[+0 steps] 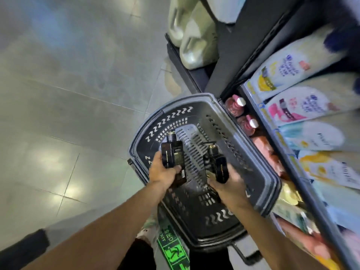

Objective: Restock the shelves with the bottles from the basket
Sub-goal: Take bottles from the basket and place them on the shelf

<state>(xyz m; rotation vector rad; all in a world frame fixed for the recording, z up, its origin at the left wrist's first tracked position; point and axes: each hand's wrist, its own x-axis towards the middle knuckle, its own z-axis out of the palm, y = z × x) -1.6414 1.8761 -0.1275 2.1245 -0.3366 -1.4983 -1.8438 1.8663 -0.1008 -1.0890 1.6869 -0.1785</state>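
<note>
I hold two dark bottles above the basket (270,184), one in each hand. My left hand (161,172) grips the left bottle (173,156) round its lower half, fingers curled across the front, so most of the body and the cap stick out beyond my knuckles. Its long axis runs from near to far, pump cap pointing away from me and slightly left. My right hand (229,186) wraps the bottom of the right bottle (219,162), which also lies near to far, its gold-ringed cap aimed at the far end of the basket. There may be something else dark tucked against that bottle on its left side, but the blur keeps me from telling. The basket is dark with a grey rim, and stands on the tiled floor (68,94) just left of the shelves (292,160). On the lowest shelf, close beside the basket's far right corner, two reddish bottles (239,114) with white caps stand in a row. Above them hang four pale refill pouches (300,106). Two big pale jugs (192,36) stand at the far end.
</note>
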